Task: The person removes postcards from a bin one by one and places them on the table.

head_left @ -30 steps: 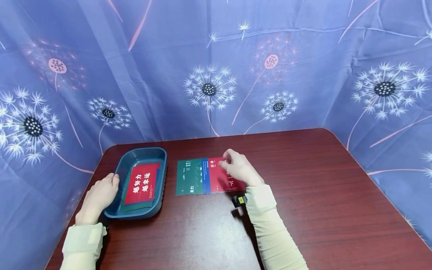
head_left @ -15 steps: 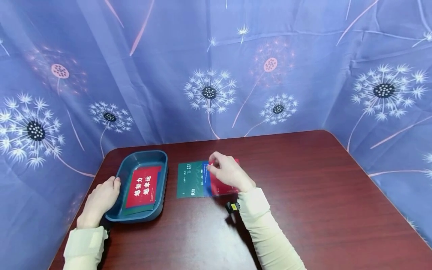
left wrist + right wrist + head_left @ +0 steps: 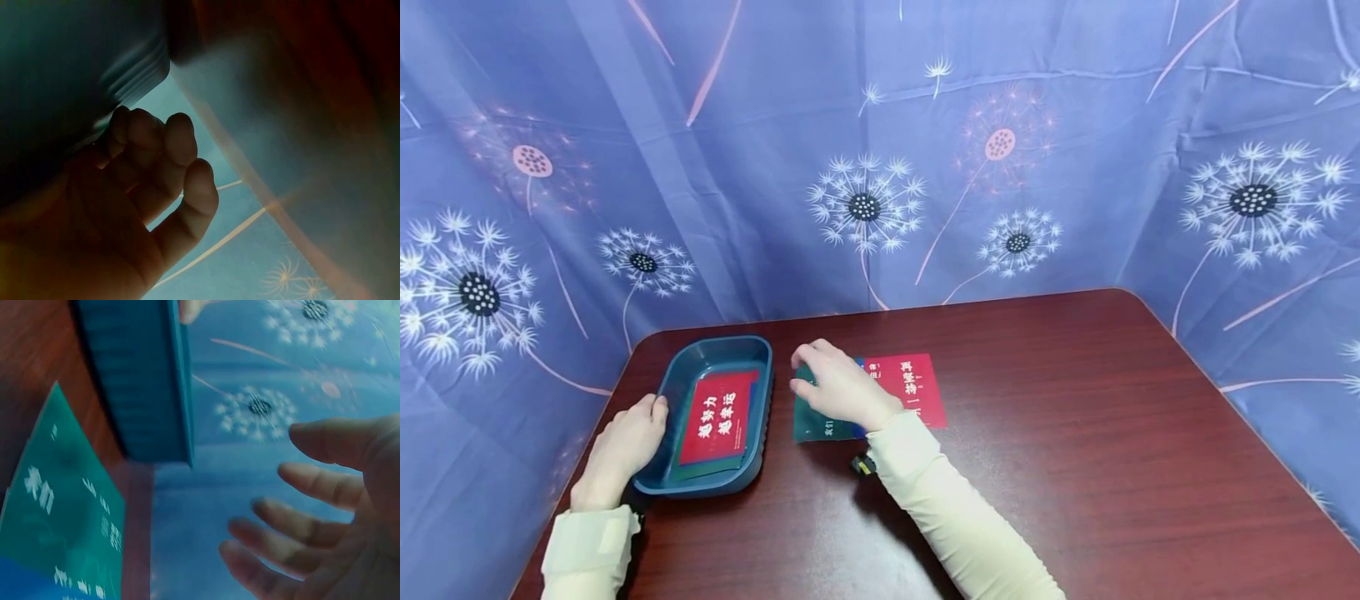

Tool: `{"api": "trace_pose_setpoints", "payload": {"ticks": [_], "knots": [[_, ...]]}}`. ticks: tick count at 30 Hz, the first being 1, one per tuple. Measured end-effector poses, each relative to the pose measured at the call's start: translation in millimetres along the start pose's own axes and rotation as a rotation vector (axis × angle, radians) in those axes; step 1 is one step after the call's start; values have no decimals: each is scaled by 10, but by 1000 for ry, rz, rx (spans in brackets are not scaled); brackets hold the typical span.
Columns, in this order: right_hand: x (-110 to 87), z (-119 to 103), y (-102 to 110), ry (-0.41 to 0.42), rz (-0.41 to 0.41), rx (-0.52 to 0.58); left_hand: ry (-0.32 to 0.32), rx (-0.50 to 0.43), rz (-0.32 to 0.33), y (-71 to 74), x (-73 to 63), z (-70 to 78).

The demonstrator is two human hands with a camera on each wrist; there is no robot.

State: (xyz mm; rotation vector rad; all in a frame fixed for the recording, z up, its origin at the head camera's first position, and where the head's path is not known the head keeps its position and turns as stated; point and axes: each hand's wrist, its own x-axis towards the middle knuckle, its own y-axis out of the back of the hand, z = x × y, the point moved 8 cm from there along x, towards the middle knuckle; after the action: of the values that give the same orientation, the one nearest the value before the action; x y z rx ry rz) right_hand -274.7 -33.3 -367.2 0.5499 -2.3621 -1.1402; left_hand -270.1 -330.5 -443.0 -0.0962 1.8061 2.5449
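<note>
At the left of the head view my left hand [image 3: 625, 437] grips the near-left rim of a blue plastic tray [image 3: 767, 379]; its fingers curl against the tray's outer side in the left wrist view. Inside the tray lies a red card [image 3: 718, 417] with white characters, over blue and green ones. My right hand [image 3: 842, 383] hovers above a row of overlapping cards, its fingers spread and loosely bent, holding nothing. Under it is a green card [image 3: 69, 500], partly covered in the head view. A blue card [image 3: 857, 432] and a red card [image 3: 934, 392] continue the row rightward.
The cards and tray rest on a dark red wooden table [image 3: 1075, 417]. Behind and beside it hangs a blue curtain [image 3: 760, 167] with dandelion prints. The tray's ribbed outer wall [image 3: 134, 394] stands just left of the green card.
My right hand has moved left, from over the red card across the blue card to the green card, uncovering more of the red one. My left hand stays on the tray.
</note>
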Motion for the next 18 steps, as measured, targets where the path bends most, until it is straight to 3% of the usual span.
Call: {"api": "trace_pose_setpoints", "payload": {"ticks": [5,13,18], "knots": [[118,-183,-191,30,-10,-88,-3,-5,5,2,2,-1],[289,-421,-555,123,-132,-250,5,-7,4,-4,-4,-11],[346,-510,-797,199,-192,-422,4,-8,-5,9,-22,1]]}}
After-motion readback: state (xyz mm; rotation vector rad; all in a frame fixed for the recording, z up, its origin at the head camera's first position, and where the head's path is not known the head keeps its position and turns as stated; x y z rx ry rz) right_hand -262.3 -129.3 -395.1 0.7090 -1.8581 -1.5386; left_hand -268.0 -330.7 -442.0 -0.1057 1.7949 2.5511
